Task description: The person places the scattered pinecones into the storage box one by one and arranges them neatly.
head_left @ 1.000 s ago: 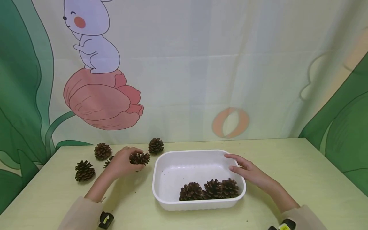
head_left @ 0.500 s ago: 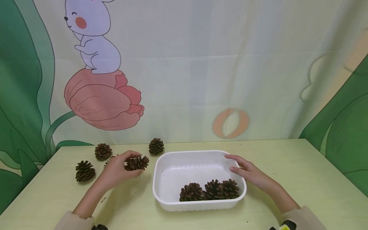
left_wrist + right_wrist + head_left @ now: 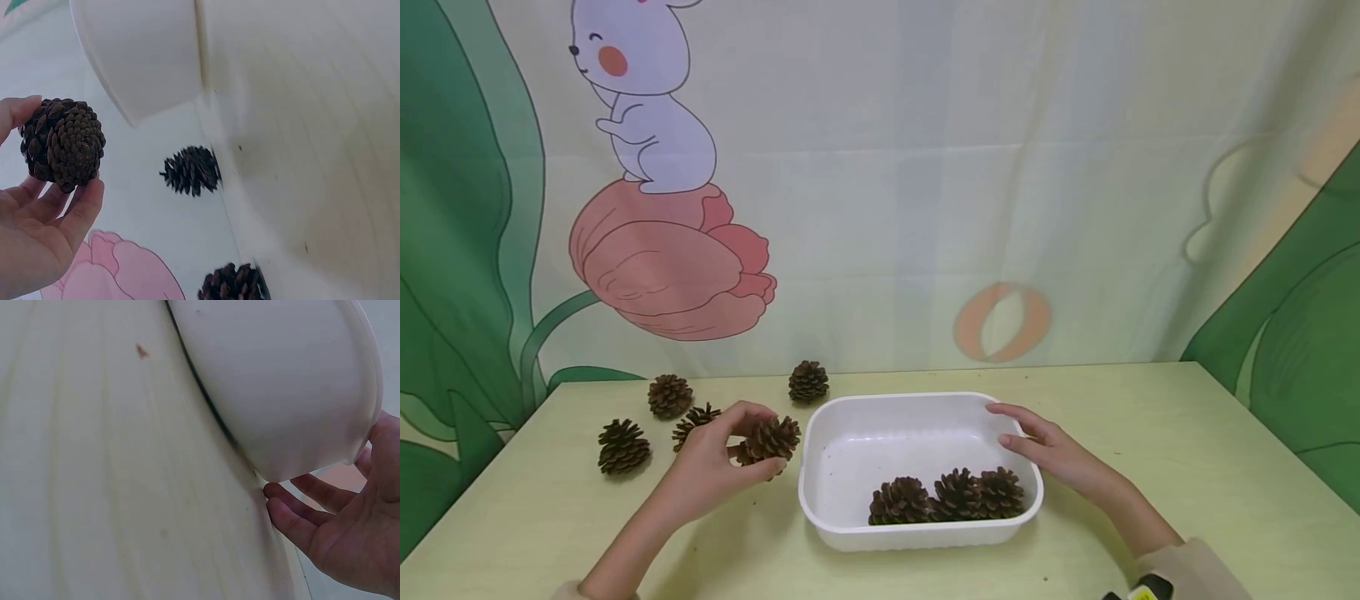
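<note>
My left hand [image 3: 711,467] grips a brown pine cone [image 3: 769,440] between thumb and fingers, just left of the white plastic basin [image 3: 925,540]. In the left wrist view, the scaly round base of this pine cone [image 3: 65,144] shows between the fingertips. My right hand [image 3: 1060,454] holds the basin's right side, thumb over the rim. The right wrist view has the other fingers [image 3: 294,519] against the outside of the basin wall, near its bottom. Several pine cones [image 3: 955,493] lie in the basin along its near side.
Left of the basin, more pine cones stand on the pale wooden table [image 3: 1150,467]: one at far left [image 3: 622,447], one behind it [image 3: 670,396], one partly behind my left hand [image 3: 694,425]. Another pine cone [image 3: 808,382] sits near the back edge, before a printed curtain [image 3: 865,208].
My left hand has drawn the gripped pine cone toward me and turned it, uncovering the pine cone behind. My right hand and the basin stay in place.
</note>
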Demonstrator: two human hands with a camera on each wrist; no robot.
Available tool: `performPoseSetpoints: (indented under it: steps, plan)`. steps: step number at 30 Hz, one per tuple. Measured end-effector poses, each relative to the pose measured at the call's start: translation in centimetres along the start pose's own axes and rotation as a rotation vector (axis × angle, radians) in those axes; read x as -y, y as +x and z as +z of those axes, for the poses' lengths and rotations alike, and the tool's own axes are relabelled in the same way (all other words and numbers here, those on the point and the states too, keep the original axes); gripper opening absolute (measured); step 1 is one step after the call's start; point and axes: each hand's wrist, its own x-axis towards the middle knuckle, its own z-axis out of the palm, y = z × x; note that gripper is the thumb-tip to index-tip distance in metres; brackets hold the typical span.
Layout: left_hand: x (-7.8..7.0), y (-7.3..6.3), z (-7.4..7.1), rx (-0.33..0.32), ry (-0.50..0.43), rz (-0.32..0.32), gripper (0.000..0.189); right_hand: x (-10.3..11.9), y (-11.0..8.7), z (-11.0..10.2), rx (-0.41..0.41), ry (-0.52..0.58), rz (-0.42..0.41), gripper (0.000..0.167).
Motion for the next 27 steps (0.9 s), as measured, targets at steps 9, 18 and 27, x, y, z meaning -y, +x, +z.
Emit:
performPoseSetpoints:
  steps: [9, 18, 27]
  plan:
    - [-1.2, -0.1, 1.6, 0.007, -0.067, 0.033, 0.041, -0.1, 0.0, 0.0, -0.007, 0.000, 0.003, 0.049]
    - [-2.2, 0.3, 3.1, 0.032, -0.098, 0.127, 0.045, 0.0, 0.0, 0.0, 0.000, -0.001, 0.005, 0.049]
    - [-2.8, 0.6, 4.2, 0.085, -0.121, 0.155, 0.050, 0.0, 0.0, 0.0, -0.012, -0.012, 0.010, 0.049]
